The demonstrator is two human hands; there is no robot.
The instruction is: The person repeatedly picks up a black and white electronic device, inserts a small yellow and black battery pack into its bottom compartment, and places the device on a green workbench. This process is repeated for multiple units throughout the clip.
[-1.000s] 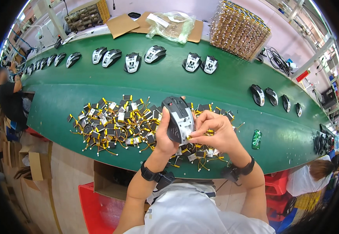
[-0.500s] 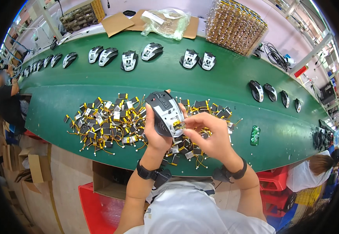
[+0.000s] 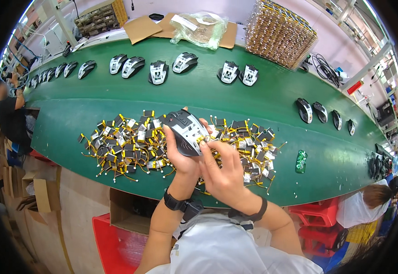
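Observation:
A black and silver computer mouse (image 3: 187, 130), its upper shell open to the inside, lies tilted in my left hand (image 3: 180, 160). The fingers of that hand wrap around its sides and underside. My right hand (image 3: 226, 176) reaches across to the mouse's near end, fingertips bent together against the opening where a bit of yellow and thin wire shows. What those fingertips pinch is hidden. Beneath both hands spreads a pile of small battery packs (image 3: 128, 148) with yellow tape, thin leads and white plugs.
More mice (image 3: 158, 72) stand along the far side of the green table (image 3: 235, 102). A green circuit board (image 3: 301, 161) lies to the right of the pile. Behind are cardboard sheets (image 3: 142, 29), a plastic bag (image 3: 201, 29) and a honeycomb-like stack (image 3: 279, 34). People sit at both ends.
My right hand has moved left and turned, its fingertips now closer in on the mouse's near end. The mouse has shifted slightly left in my left hand. The view has shifted a little.

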